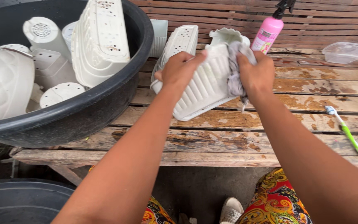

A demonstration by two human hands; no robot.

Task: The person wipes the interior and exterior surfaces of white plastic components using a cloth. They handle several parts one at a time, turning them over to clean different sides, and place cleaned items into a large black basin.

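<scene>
Left hand (180, 69): arm reaching forward from lower centre, grip closed on the near left edge of a white ribbed planter (206, 85), thumb on top.
Right hand (257, 74): arm reaching in from lower right, grip closed on a grey rag (234, 76) pressed against the planter's upper right side.
White ribbed planter: held tilted, bottom side up, just above the wooden bench (303, 89), near its middle.
Pink spray bottle (268, 33): upright at the back of the bench, black trigger head, label on its front too small to read.
Clear plastic tub (342, 52): back right.
Green toothbrush (349, 135): lying right, near the front edge.
Black basin (104, 103): left, filled with white pots (46, 35).
</scene>
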